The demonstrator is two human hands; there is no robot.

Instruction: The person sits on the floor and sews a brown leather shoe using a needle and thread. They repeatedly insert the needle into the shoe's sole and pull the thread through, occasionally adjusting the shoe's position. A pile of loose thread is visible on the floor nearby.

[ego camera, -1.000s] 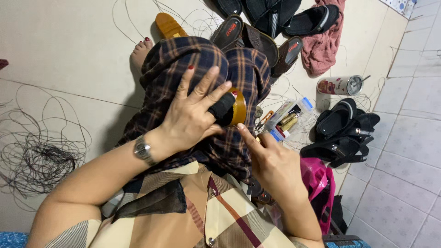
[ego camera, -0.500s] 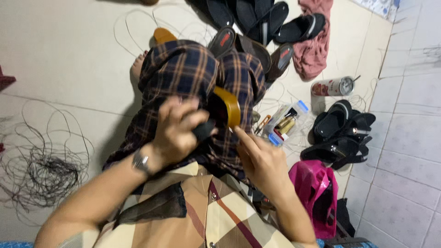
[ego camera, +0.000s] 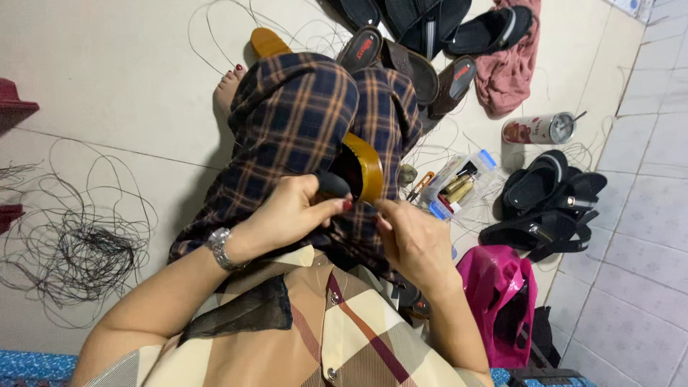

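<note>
Resting on the plaid-covered lap [ego camera: 301, 122], the tan-soled sandal [ego camera: 362, 168] looks stiff in the sole, light, best held by its rim. Left hand [ego camera: 290, 215] grips its black strap [ego camera: 333, 185]; right hand [ego camera: 412, 240] stays pinched shut just beside, contents unclear.

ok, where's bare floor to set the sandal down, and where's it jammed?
Free: the pale floor upper left, between the wire tangle and the bare foot. Also the tiles at far right, past the black sandals. Crowded: around the clear plastic box, pink bag and the sandal pile up top.
</note>
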